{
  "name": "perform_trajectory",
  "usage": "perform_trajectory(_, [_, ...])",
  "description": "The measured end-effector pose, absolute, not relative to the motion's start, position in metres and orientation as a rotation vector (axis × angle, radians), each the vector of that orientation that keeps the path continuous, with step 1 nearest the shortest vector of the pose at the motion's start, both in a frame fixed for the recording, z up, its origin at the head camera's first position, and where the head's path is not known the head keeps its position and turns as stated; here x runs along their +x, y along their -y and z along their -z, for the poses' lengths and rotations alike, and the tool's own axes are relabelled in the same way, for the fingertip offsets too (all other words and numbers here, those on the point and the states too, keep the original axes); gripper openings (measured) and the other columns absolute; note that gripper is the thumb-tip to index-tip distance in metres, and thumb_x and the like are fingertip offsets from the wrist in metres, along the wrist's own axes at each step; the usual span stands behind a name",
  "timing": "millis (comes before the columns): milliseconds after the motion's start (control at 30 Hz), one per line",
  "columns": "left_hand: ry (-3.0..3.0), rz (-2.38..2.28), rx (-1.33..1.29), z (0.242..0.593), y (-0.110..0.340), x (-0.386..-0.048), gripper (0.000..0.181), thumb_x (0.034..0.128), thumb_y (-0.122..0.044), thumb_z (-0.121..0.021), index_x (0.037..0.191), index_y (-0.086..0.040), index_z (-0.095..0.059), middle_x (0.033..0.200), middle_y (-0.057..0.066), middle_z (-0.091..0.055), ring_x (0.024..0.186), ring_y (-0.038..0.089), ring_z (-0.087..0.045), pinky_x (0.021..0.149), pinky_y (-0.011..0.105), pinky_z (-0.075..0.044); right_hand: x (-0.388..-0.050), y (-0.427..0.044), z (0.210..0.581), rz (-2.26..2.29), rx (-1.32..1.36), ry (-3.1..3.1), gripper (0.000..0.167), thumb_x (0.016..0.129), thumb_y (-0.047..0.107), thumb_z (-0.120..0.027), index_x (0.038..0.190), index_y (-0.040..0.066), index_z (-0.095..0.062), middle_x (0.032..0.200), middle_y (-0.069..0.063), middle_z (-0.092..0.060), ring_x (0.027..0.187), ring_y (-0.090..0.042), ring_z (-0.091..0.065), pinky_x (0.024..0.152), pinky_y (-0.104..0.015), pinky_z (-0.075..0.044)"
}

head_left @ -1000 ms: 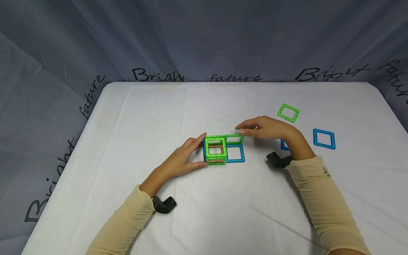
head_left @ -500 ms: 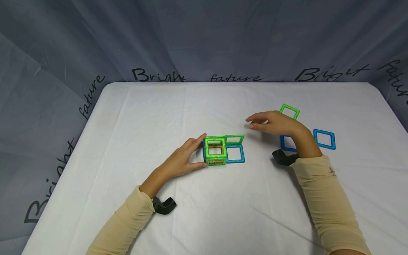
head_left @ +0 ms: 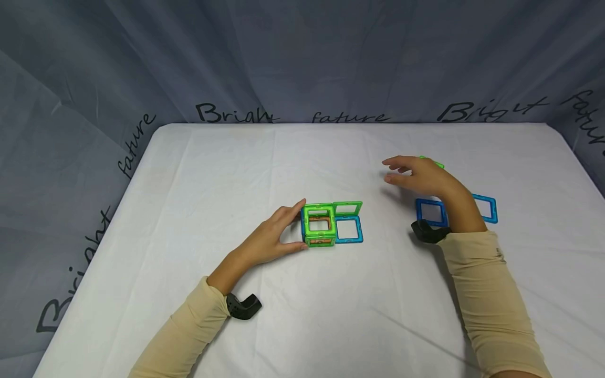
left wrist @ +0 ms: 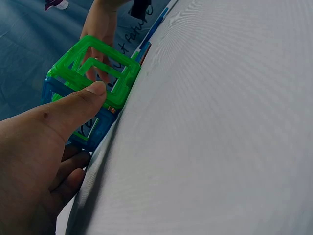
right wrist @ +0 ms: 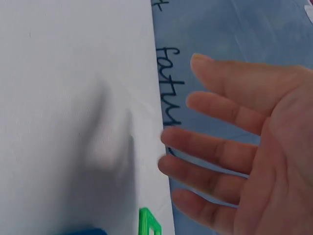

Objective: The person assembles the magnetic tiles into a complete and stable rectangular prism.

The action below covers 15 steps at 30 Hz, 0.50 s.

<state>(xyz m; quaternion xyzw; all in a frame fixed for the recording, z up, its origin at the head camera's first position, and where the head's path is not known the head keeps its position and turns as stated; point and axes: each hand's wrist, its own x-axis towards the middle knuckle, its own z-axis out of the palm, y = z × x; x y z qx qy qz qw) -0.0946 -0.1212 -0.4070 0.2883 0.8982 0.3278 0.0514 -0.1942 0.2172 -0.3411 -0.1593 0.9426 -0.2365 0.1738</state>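
Note:
A small cube of magnetic frames (head_left: 319, 234), green in front with blue and orange sides, stands mid-table. Joined to its right are a flat blue square (head_left: 361, 229) and a tilted green square (head_left: 348, 214). My left hand (head_left: 264, 239) grips the cube's left side between thumb and fingers; in the left wrist view the thumb presses on the green frame (left wrist: 73, 76). Raised over the table at the right, my right hand (head_left: 420, 176) holds nothing, its fingers apart, also in the right wrist view (right wrist: 244, 142). It partly covers a green square (head_left: 440, 165).
Two blue squares lie right of the cube, one (head_left: 418, 211) beside the right wrist device (head_left: 429, 232), the other (head_left: 493, 211) partly behind the right wrist. A grey curtain (head_left: 302, 58) with handwriting hangs along the table's far edge.
My right hand has moved away from the tilted green square, rightward and toward the far edge, now covering most of the loose green square. My left hand has stayed at the cube.

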Motion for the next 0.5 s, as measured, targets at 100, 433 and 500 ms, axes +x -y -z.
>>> perform_trajectory(100, [-2.735,-1.002,0.881,0.407,0.121,-0.094,0.089,0.0773,-0.035,-0.072,0.147,-0.021,-0.018,0.125,0.007,-0.047,0.116,0.019,-0.05,0.098,0.039,-0.041,-0.197,-0.22,0.342,0.651,-0.409,-2.683,0.053,0.091,0.034,-0.053,0.135,0.006,-0.042,0.137,-0.023,-0.04,0.123,-0.041,-0.037,0.097,-0.059,-0.031])
perform_trajectory(433, [-2.735,-0.999,0.892,0.408,0.122,-0.095,0.09,0.0771,-0.035,-0.072,0.147,-0.02,-0.018,0.125,0.008,-0.046,0.117,0.019,-0.049,0.098,0.039,-0.041,-0.207,-0.238,0.353,0.579,-0.311,-2.759,0.061,0.089,0.029,-0.056,0.14,0.004,-0.033,0.141,-0.032,-0.024,0.129,-0.05,-0.02,0.099,-0.066,-0.021])
perform_trajectory(500, [-2.735,-1.002,0.892,0.408,0.122,-0.095,0.09,0.0769,-0.035,-0.072,0.147,-0.02,-0.018,0.125,0.007,-0.046,0.117,0.019,-0.049,0.097,0.039,-0.041,-0.209,-0.242,0.355,0.551,-0.275,-2.764,0.063,0.09,0.031,-0.056,0.142,0.005,-0.03,0.142,-0.031,-0.021,0.129,-0.052,-0.017,0.098,-0.068,-0.019])
